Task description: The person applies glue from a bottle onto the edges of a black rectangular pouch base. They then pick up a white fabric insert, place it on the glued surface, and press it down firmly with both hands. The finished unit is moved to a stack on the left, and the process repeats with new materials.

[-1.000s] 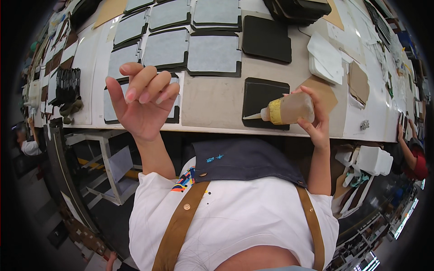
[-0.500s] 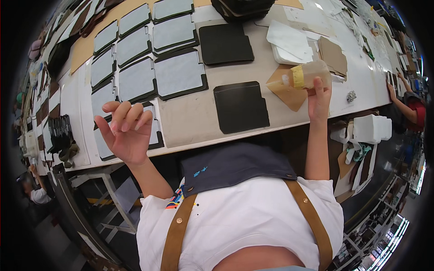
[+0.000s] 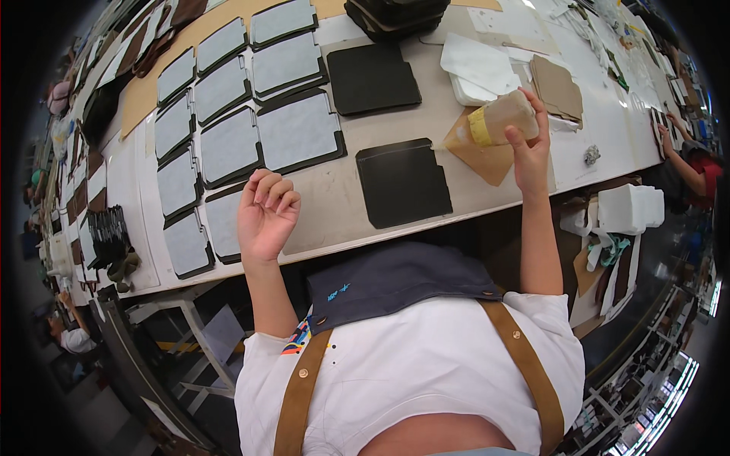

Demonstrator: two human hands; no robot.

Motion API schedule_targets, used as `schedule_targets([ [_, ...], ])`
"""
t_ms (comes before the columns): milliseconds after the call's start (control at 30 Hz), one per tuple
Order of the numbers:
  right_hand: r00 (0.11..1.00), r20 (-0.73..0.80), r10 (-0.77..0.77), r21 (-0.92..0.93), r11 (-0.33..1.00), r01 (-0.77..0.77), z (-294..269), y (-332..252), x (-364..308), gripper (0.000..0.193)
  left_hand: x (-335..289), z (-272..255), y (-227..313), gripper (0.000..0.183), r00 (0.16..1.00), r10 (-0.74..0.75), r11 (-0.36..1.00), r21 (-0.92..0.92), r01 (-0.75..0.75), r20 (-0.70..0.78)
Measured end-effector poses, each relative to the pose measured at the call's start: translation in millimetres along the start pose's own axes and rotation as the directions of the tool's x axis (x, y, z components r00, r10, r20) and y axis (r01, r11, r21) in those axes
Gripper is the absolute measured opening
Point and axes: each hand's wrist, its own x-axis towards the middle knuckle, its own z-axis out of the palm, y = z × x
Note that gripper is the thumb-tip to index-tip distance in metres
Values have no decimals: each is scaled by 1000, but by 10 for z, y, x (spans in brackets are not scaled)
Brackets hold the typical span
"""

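Observation:
In my right hand (image 3: 530, 152) is a translucent squeeze bottle (image 3: 513, 118) with yellow tape round its neck end. The fingers and thumb close on its body, and it lies tilted with its thin tip pointing left. That tip reaches the right edge of a flat black panel (image 3: 403, 186) near the table's front edge. A brown paper sheet (image 3: 480, 158) lies under the bottle. My left hand (image 3: 268, 216) hovers at the front edge, palm up, fingers loosely curled with nothing in them. Just behind it are rows of black panels with pale grey sheets (image 3: 230, 144) on top.
Another black panel (image 3: 372, 80) lies farther back, before a dark stack (image 3: 395, 17). White sheets (image 3: 479, 64) and brown card pieces (image 3: 557, 87) sit at the back right. A crumpled silvery lump (image 3: 591, 155) is at the right. A co-worker's arm (image 3: 680, 167) shows at the far right.
My left hand has moved right and its spread fingers have curled in. The bottle has shifted left in my right hand, its tip now at the front black panel.

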Motion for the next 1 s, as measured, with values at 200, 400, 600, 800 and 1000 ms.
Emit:
schedule_targets([
  [200,999,38,37,0,999,-37,-70,-49,-92,76,58,-62,-23,22,1000,-28,1000,-10,28,-8],
  [400,997,73,12,45,999,-16,-27,-173,-198,79,116,-253,-16,23,992,-66,995,-78,57,-107],
  [600,996,83,-12,49,999,8,-87,-198,-240,79,136,-314,-45,23,987,-69,995,-85,57,-144],
  [800,997,80,-5,41,999,2,-137,-219,-285,78,151,-308,-65,22,988,-67,996,-75,57,-142],
  [1000,995,99,30,29,999,-33,-151,-285,-375,79,141,-320,-55,22,988,-58,997,-67,49,-143],
])
